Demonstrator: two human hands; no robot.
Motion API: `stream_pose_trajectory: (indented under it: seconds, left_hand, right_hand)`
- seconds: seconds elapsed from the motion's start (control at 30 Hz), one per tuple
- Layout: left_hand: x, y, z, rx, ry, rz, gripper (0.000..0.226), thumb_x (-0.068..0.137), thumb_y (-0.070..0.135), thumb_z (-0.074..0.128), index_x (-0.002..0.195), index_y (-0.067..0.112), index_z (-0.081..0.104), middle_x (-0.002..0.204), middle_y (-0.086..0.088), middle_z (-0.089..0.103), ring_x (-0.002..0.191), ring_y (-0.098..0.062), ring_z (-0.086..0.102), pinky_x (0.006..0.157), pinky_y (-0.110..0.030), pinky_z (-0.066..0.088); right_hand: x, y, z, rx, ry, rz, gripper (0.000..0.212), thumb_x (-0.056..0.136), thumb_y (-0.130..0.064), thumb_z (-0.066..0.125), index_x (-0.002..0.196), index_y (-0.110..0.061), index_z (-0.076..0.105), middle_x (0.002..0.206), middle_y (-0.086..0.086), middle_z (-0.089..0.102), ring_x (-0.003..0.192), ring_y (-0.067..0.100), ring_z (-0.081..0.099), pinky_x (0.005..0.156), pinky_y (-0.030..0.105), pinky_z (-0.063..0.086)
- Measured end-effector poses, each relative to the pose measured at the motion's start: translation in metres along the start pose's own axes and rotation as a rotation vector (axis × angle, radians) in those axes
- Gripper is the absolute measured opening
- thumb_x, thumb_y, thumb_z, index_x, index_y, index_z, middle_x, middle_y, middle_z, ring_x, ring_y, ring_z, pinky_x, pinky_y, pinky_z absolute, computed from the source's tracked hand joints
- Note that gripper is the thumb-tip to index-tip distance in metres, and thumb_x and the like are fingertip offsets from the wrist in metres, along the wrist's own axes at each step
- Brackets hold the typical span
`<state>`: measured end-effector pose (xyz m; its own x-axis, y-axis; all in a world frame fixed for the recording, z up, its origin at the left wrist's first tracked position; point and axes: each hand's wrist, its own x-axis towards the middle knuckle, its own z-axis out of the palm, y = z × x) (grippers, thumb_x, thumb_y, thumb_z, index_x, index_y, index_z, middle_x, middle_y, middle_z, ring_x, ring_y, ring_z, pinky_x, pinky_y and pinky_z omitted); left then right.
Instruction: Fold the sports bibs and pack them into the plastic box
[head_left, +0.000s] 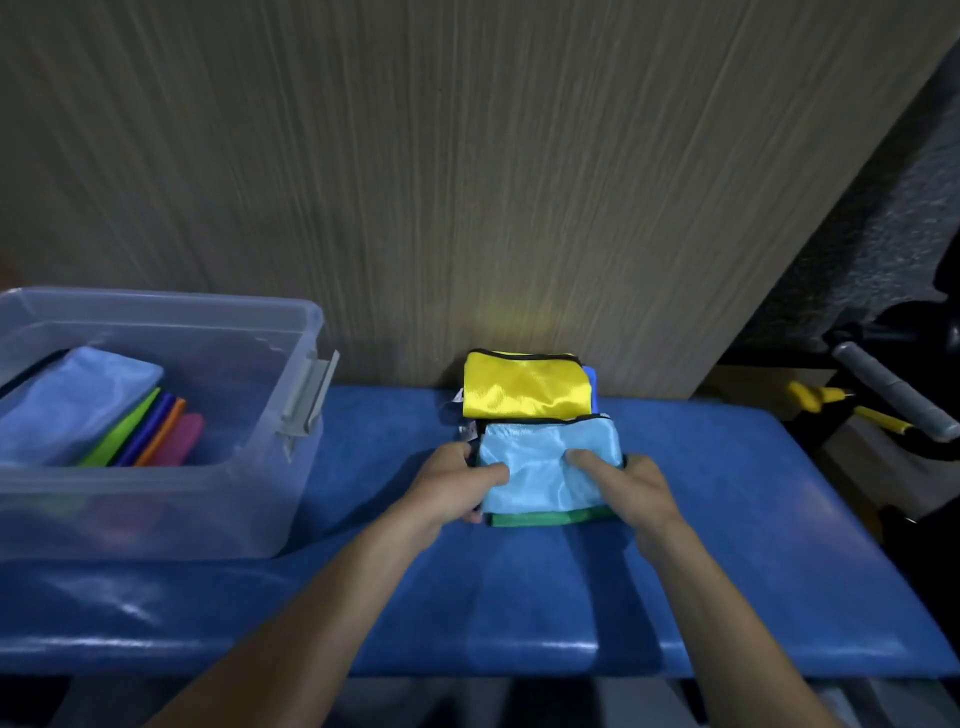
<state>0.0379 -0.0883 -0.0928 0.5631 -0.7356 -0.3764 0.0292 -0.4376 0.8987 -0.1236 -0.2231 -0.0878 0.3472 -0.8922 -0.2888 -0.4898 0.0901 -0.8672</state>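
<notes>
We see both thumbs pressed on top of a folded light blue bib (545, 467), the other fingers curled around its side edges and mostly hidden underneath, so each hand pinches it. Left hand (457, 488) grips the left edge, right hand (634, 493) the right edge. Bare forearms run down to the bottom of the frame.

The light blue bib sits on a green bib (550, 518), only a green strip showing at the near edge. Just behind, touching it, a folded yellow bib (524, 389) with black trim, a darker blue bib (592, 384) peeking out at its right side.

All of this lies on a padded blue bench (727, 545), shiny vinyl with glare along the near edge. At left on the bench stands the clear plastic box (291, 499), lid off, grey latch on its right end. Inside we see folded bibs (130, 426): light blue on top, then green, purple, orange and pink edges.

Behind the bench, a wood-grain wall panel (467, 156). Far right, dim: a grey padded handle (893, 395) and yellow-gripped tools (821, 397).
</notes>
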Motion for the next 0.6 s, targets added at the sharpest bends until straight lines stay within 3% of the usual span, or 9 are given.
stream_pose_trajectory:
  seconds: [0.1,0.2,0.3,0.4,0.47,0.53,0.6]
  left_hand:
    - [-0.007,0.001,-0.001,-0.079,-0.121,0.002,0.022,0.08,0.014,0.067,0.1,0.019,0.073,0.09,0.001,0.076,0.075,-0.014,0.069,0.065,-0.032,0.059]
    - [-0.012,0.009,-0.007,-0.191,-0.183,0.068,0.039,0.068,0.018,0.062,0.104,0.007,0.072,0.085,-0.002,0.068,0.079,-0.019,0.06,0.068,-0.036,0.05]
    - [-0.01,0.032,-0.021,-0.298,-0.096,0.241,0.041,0.07,0.022,0.064,0.11,0.014,0.071,0.096,0.002,0.076,0.086,-0.017,0.068,0.072,-0.038,0.054]
    - [0.002,0.054,-0.033,-0.322,0.155,0.4,0.033,0.076,0.035,0.067,0.107,0.027,0.065,0.103,0.006,0.075,0.097,-0.016,0.071,0.083,-0.045,0.056]
    - [0.011,0.056,-0.037,-0.171,0.361,0.489,0.042,0.079,0.037,0.068,0.12,0.029,0.058,0.118,0.005,0.065,0.11,-0.016,0.064,0.098,-0.041,0.052]
    - [0.017,0.051,-0.038,0.243,0.544,0.652,0.059,0.083,0.029,0.069,0.138,0.027,0.05,0.134,0.002,0.048,0.123,-0.02,0.049,0.106,-0.036,0.041]
    - [0.026,0.046,-0.034,0.707,0.561,0.831,0.065,0.086,0.028,0.066,0.147,0.03,0.045,0.15,0.001,0.036,0.132,-0.026,0.037,0.108,-0.041,0.035]
  right_hand:
    - [-0.013,-0.006,-0.002,0.09,-0.004,-0.142,0.024,0.08,-0.027,0.082,0.098,-0.016,0.073,0.091,0.0,0.077,0.085,0.018,0.074,0.072,0.035,0.059]
    - [-0.019,-0.033,-0.005,0.056,0.028,-0.419,0.024,0.077,-0.022,0.083,0.096,-0.014,0.07,0.088,0.0,0.077,0.083,0.017,0.073,0.072,0.037,0.058]
    - [-0.015,-0.074,-0.006,0.14,0.024,-0.581,0.026,0.075,-0.019,0.081,0.097,-0.01,0.07,0.087,0.0,0.076,0.075,0.01,0.069,0.065,0.026,0.055]
    - [0.001,-0.111,0.0,0.365,-0.068,-0.442,0.015,0.086,-0.009,0.075,0.101,-0.009,0.073,0.084,-0.003,0.076,0.072,0.006,0.071,0.059,0.02,0.053]
    - [0.025,-0.112,0.009,0.334,-0.078,-0.28,0.017,0.086,-0.021,0.077,0.099,-0.01,0.073,0.083,-0.003,0.077,0.072,0.009,0.073,0.057,0.023,0.055]
    - [0.051,-0.097,0.019,0.16,-0.022,-0.186,0.024,0.084,-0.033,0.079,0.093,-0.011,0.073,0.087,-0.001,0.076,0.076,0.013,0.073,0.066,0.028,0.059]
    - [0.068,-0.083,0.026,0.007,0.04,-0.141,0.03,0.082,-0.043,0.077,0.091,-0.014,0.073,0.094,0.001,0.075,0.086,0.018,0.071,0.078,0.034,0.058]
